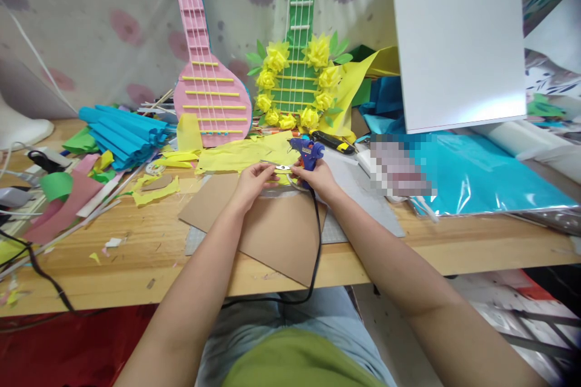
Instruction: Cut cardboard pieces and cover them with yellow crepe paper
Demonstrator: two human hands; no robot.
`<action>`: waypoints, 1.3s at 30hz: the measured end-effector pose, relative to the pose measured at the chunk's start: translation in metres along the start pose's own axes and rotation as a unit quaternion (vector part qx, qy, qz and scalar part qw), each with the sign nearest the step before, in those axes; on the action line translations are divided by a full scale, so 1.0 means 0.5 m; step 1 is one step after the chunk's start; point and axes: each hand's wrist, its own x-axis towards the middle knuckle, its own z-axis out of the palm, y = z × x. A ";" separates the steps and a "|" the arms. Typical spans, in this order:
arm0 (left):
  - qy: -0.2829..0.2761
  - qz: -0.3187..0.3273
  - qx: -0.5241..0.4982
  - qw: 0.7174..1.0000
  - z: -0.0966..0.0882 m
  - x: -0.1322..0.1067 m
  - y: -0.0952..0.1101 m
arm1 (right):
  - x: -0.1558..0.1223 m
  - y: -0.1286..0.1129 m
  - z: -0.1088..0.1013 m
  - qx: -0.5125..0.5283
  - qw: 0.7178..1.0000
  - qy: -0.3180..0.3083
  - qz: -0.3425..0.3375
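My right hand [320, 176] is closed round a blue hot glue gun [308, 152], its nozzle pointing left. A black cord hangs from the gun's handle. Fingers of my left hand [255, 183] pinch a small pale piece with a shiny round spot, seemingly a pair of scissors [283, 167]. It spans the gap to my right fingertips, with a grey loop below; its exact shape is partly hidden. Both hands are above a brown cardboard sheet [281, 230] that overlaps a grey cutting mat [363, 208]. Yellow crepe paper [245, 154] lies just behind.
A pink paper guitar [213, 97] and a green one [297, 81] with yellow flowers lean on the wall. Blue folded paper [124, 133] and scraps lie left. A yellow-black utility knife [333, 142], blue sheet [490, 175] and white board [460, 48] are right.
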 end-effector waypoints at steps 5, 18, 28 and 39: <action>-0.026 -0.013 -0.026 0.999 -0.001 -0.005 0.004 | -0.002 -0.006 0.004 0.024 0.999 0.021 0.002; -0.012 -0.026 -0.013 1.000 0.000 -0.006 0.005 | 0.001 0.000 0.006 0.018 1.000 0.017 -0.003; -0.009 -0.020 -0.003 1.000 -0.002 -0.003 0.003 | -0.001 0.001 0.007 -0.008 1.000 0.014 -0.009; 0.009 0.001 0.034 0.999 0.002 -0.004 0.000 | 0.005 0.015 0.005 -0.052 0.998 -0.007 -0.035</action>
